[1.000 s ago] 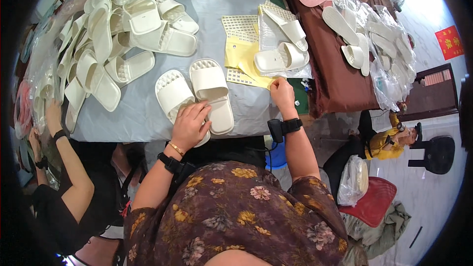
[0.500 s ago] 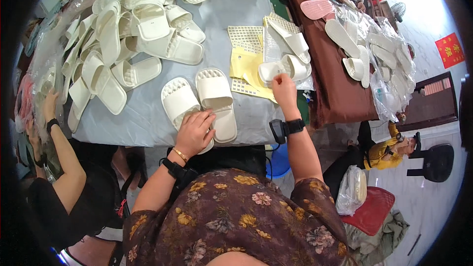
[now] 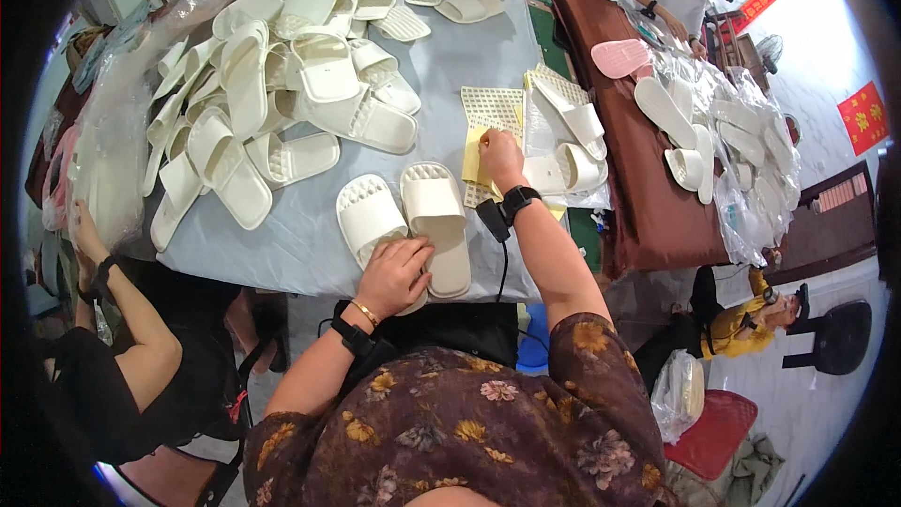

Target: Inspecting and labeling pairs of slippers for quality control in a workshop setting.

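A pair of white slide slippers lies side by side before me: a left slipper and a right slipper. My left hand rests on their near ends, fingers laid out flat across the insoles. My right hand is over the yellow backing paper beside the pair, its fingers curled closed. Whatever sits between those fingertips, if anything, is too small to make out. Above it shows a sheet of small printed labels. Two more white slippers lie on clear plastic to its right.
A big heap of white slippers covers the grey table's far left. On the right, a brown-covered table bears a pink slipper and bagged white ones. Co-workers' hands work at the left and far edges.
My right hand has moved left from the slipper on the plastic to the yellow paper. My left hand stays on the pair. The view has shifted, showing people's hands at the far edge.
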Available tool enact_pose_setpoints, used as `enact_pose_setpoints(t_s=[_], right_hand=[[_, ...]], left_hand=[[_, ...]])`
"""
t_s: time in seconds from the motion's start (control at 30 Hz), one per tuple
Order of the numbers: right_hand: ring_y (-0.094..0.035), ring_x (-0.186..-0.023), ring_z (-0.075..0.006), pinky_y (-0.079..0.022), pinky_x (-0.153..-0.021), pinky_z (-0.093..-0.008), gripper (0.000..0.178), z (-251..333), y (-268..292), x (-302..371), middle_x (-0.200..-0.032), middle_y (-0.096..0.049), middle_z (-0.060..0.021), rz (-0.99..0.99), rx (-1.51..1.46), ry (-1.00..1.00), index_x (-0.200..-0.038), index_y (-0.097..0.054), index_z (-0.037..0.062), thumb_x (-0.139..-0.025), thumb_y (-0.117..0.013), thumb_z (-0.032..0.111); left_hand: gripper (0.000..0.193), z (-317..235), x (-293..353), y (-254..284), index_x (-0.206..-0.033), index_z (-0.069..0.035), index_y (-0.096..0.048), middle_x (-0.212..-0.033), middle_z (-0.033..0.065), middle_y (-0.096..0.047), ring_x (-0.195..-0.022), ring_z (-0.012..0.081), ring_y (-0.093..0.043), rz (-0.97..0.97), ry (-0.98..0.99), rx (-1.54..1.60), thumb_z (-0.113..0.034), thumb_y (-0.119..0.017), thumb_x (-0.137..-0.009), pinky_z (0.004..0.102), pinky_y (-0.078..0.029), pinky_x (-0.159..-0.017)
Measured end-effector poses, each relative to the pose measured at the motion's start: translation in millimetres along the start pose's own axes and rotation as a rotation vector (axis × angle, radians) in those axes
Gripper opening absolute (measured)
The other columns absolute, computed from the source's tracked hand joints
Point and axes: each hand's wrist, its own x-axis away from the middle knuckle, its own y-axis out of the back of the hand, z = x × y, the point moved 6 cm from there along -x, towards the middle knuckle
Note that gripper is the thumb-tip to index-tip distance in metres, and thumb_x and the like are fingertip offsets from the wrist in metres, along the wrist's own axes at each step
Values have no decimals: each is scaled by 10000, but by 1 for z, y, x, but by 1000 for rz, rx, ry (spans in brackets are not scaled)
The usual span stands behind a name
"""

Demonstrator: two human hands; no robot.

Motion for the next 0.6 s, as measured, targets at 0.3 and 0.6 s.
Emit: enact_pose_setpoints(t_s=[0.3,0.6], right_hand=[[-651,-770,-357,-511,-701,-426,159,5,20,20,-776,-674,-186,-25,-345,97,-819,-655,-12,-827,-629,145],[-629,-777,-360,-498,-690,-428,97,54,31,150,-814,-649,-171,355,-398,227,-860,-618,11,-832,-631,103]], left_hand=[[394,2,-3,1,-1171,-56,-600,-1239,102,-586,-1133,288,-551,-10,-8,9,-215,-676,-818,418,-402,-979],[406,3,-3,2,-1190,-69,-593,-1231,91,-584,-1120,277,-556,-17,-17,-7,-203,-685,-818,405,-411,-967]])
